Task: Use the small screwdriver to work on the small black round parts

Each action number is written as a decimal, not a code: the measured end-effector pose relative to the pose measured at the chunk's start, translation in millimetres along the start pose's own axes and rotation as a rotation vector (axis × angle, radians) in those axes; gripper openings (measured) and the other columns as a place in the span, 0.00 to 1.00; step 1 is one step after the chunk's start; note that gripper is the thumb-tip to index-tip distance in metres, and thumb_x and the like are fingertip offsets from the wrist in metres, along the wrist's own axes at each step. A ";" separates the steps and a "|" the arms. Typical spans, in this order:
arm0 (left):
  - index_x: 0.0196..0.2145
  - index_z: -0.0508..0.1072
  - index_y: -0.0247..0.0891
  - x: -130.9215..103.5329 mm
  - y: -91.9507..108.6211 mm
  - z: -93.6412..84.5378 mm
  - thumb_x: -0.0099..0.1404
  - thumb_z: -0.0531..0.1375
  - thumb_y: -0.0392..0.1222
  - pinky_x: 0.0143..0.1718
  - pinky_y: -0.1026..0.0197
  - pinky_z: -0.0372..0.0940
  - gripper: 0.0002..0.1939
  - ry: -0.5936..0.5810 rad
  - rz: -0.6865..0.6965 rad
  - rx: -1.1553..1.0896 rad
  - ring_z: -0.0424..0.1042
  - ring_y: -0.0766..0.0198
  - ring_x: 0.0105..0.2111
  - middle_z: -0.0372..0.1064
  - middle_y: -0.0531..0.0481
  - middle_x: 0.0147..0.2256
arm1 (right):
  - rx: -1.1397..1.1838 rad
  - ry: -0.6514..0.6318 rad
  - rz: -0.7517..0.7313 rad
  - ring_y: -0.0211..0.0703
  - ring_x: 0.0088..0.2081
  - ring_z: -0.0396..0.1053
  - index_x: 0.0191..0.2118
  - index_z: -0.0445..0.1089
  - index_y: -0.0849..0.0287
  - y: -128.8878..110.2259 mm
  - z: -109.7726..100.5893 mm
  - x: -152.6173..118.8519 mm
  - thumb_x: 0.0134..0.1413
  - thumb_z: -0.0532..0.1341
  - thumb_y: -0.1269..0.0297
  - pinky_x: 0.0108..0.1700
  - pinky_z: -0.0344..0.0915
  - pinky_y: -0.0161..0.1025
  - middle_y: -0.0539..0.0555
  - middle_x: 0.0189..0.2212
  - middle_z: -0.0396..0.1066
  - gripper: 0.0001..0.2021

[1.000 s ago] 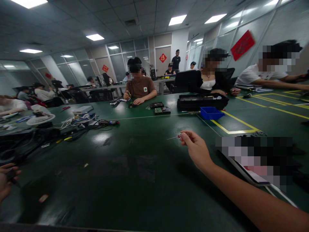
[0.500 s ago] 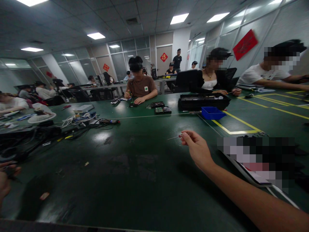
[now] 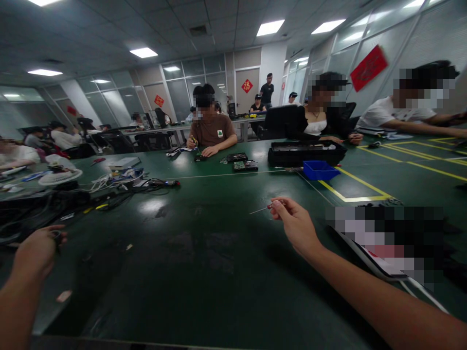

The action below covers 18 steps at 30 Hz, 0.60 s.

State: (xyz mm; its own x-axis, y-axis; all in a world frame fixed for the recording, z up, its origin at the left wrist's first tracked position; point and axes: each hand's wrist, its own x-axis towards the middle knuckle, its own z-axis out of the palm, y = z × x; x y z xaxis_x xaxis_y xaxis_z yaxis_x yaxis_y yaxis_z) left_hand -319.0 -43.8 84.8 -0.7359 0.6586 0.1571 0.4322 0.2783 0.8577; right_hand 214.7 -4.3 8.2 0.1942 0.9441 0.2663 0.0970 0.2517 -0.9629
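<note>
My right hand [image 3: 294, 223] is closed around the handle of a thin screwdriver [image 3: 260, 210], held above the green table. Its metal shaft points left, and a bit of red shows at the handle by my fingertips. At the left edge, my left hand [image 3: 36, 250] grips a small dark object [image 3: 56, 237], rounded at the top; my fingers cover most of it and its kind is unclear. Just beyond that hand lies a heap of black cables [image 3: 54, 206].
A blue bin [image 3: 320, 171] stands by a long black case [image 3: 306, 153]. Hard drives [image 3: 245, 166] lie before a person in a brown shirt [image 3: 213, 129]. At right is a partly blurred flat item [image 3: 379, 260]; paper scraps [image 3: 64, 296] lie at left.
My left hand has come further into view from the left edge, moving right and up with the dark object. My right hand and the screwdriver have barely shifted.
</note>
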 end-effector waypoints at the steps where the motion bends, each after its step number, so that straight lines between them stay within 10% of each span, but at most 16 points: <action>1: 0.33 0.62 0.38 3.5 -2.7 5.7 0.62 0.49 0.34 0.30 0.72 0.57 0.04 -0.013 0.002 -0.105 0.59 0.72 0.25 0.59 0.61 0.18 | -0.004 -0.004 0.001 0.43 0.33 0.71 0.41 0.74 0.57 0.3 -0.2 -0.1 0.59 0.62 0.50 0.38 0.68 0.42 0.52 0.33 0.74 0.16; 8: 0.40 0.69 0.36 -16.6 32.8 82.1 0.53 0.53 0.30 0.34 0.68 0.57 0.16 -0.251 0.081 -0.259 0.64 0.69 0.32 0.66 0.57 0.30 | -0.015 -0.024 -0.006 0.44 0.33 0.70 0.40 0.74 0.57 0.9 -1.0 -0.6 0.58 0.61 0.48 0.38 0.68 0.42 0.53 0.32 0.74 0.16; 18: 0.42 0.71 0.38 -145.1 110.5 194.7 0.56 0.52 0.40 0.33 0.60 0.58 0.16 -0.788 0.384 -0.118 0.65 0.60 0.32 0.66 0.50 0.32 | -0.071 -0.066 -0.012 0.42 0.29 0.68 0.32 0.73 0.57 -11.6 -1.0 -4.9 0.57 0.62 0.48 0.35 0.65 0.41 0.51 0.26 0.72 0.16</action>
State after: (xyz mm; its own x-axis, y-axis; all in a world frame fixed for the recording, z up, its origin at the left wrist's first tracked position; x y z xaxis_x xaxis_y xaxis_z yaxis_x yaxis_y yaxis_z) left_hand -63.0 27.5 61.5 0.0413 0.9942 0.0991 0.4872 -0.1066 0.8668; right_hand 213.6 -12.1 18.2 0.1281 0.9536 0.2723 0.1683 0.2497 -0.9536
